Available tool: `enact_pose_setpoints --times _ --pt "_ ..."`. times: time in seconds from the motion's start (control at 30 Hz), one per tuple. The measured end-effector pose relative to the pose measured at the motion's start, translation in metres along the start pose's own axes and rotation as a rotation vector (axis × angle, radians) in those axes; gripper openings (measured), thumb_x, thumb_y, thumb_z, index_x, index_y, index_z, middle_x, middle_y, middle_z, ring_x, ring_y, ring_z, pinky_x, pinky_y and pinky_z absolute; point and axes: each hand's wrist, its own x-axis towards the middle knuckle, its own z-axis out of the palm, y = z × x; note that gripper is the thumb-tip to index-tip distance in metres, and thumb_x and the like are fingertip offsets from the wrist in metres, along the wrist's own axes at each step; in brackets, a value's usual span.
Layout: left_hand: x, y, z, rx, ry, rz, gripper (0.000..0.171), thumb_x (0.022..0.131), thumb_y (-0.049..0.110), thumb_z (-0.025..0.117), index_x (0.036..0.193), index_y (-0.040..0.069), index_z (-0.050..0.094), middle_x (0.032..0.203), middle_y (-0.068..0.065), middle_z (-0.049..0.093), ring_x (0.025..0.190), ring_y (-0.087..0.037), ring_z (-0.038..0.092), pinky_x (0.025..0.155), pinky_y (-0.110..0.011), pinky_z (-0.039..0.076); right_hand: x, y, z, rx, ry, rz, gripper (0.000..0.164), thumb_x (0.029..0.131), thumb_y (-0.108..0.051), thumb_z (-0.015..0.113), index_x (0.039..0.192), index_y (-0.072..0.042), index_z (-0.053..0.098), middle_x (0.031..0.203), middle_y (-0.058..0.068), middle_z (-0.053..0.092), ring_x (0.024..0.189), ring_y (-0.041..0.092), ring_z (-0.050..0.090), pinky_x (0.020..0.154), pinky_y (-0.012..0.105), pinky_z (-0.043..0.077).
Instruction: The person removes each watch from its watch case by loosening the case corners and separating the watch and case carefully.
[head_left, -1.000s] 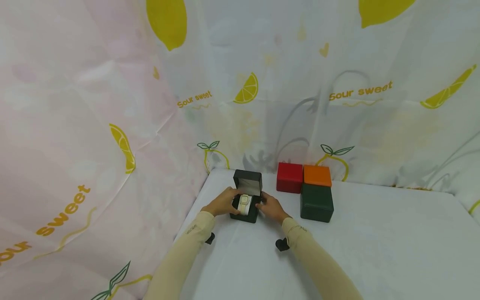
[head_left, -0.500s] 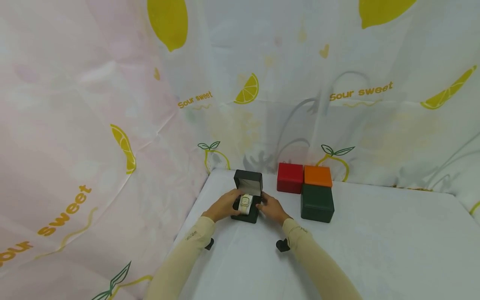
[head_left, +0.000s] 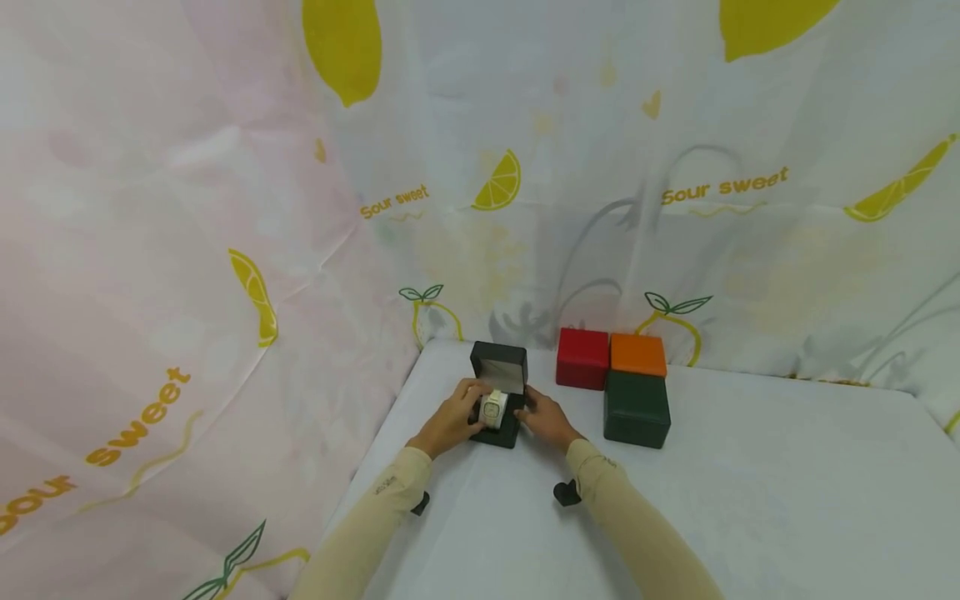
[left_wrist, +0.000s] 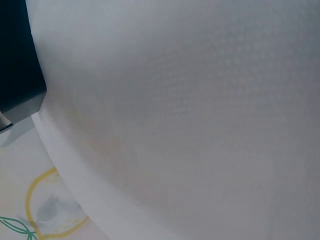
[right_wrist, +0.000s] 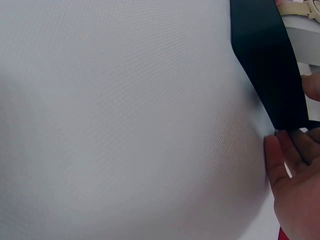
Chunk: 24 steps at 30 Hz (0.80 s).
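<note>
On the white table a dark watch box (head_left: 499, 353) stands with its lid raised and its light lining facing forward. A cream watch (head_left: 492, 408) sits round a white cushion in the box's base. My left hand (head_left: 448, 423) pinches the watch and its cushion from the left, thumb in front and fingers behind. At the box's right side my right hand (head_left: 551, 422) grips the wall; in the right wrist view its thumb (right_wrist: 312, 87) lies at the rim and the fingers are by the corner. The left wrist view catches just a dark box corner (left_wrist: 22, 65), with the left hand out of sight.
Right of the open box stand a red box (head_left: 582, 358), an orange box (head_left: 637, 354) and a dark green box (head_left: 636, 408), all with lids down and close together. Behind the table hangs a lemon-print cloth (head_left: 585, 167); it also runs along the left side.
The watch and cushion have shifted slightly right and tilted in the left hand. The right hand keeps its place on the box.
</note>
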Motion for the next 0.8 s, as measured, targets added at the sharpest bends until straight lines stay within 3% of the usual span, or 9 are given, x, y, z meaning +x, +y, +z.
enact_pose_setpoints --times 0.1,0.27,0.47,0.53,0.63,0.8 --pt "-0.0004 0.0001 -0.0003 -0.032 -0.007 -0.021 0.067 0.075 0.002 0.083 0.131 0.007 0.047 0.126 -0.009 0.052 0.082 -0.011 0.059 0.07 -0.018 0.052 0.0017 0.0025 0.0005 0.007 0.001 0.0 0.065 0.095 -0.019 0.061 0.15 -0.001 0.033 0.143 0.02 0.048 0.135 0.037 0.04 0.111 0.053 0.032" --pt "-0.0011 0.0014 -0.0016 -0.041 -0.009 -0.021 0.066 0.074 0.002 0.084 0.129 0.008 0.048 0.12 -0.007 0.057 0.081 -0.009 0.058 0.07 -0.016 0.051 0.0018 0.0021 0.0014 0.016 -0.006 0.009 0.065 0.095 -0.019 0.06 0.151 0.001 0.031 0.145 0.02 0.045 0.135 0.038 0.04 0.111 0.053 0.031" --pt "0.001 0.0033 -0.0013 0.095 0.099 0.221 0.062 0.07 -0.003 0.084 0.121 0.005 0.05 0.117 -0.01 0.053 0.102 -0.018 0.06 0.087 -0.022 0.052 0.0015 0.0013 0.0002 0.002 0.001 0.006 0.065 0.095 -0.019 0.06 0.15 0.001 0.032 0.145 0.021 0.046 0.135 0.038 0.04 0.111 0.053 0.032" --pt "0.0007 0.0034 0.0 0.13 0.14 0.264 0.062 0.069 -0.004 0.085 0.12 0.004 0.051 0.117 -0.011 0.052 0.106 -0.021 0.059 0.09 -0.025 0.051 0.0022 0.0018 0.0 0.0 0.008 0.005 0.065 0.095 -0.019 0.061 0.15 0.001 0.033 0.144 0.021 0.046 0.135 0.037 0.04 0.111 0.052 0.031" --pt "-0.0017 0.0022 0.0027 0.115 0.166 0.234 0.065 0.067 -0.004 0.086 0.122 0.003 0.05 0.118 -0.012 0.051 0.105 -0.021 0.059 0.091 -0.023 0.051 0.0032 0.0024 0.0003 0.003 0.01 0.009 0.065 0.095 -0.02 0.061 0.15 0.0 0.033 0.144 0.02 0.046 0.135 0.037 0.039 0.112 0.052 0.031" --pt "-0.0061 0.0001 0.0056 -0.074 0.149 0.104 0.069 0.069 -0.007 0.084 0.127 0.0 0.047 0.119 -0.012 0.048 0.107 -0.022 0.057 0.091 -0.022 0.051 0.0031 0.0033 0.0022 0.004 0.004 0.019 0.065 0.095 -0.02 0.062 0.15 0.0 0.034 0.145 0.02 0.046 0.136 0.037 0.039 0.111 0.053 0.031"
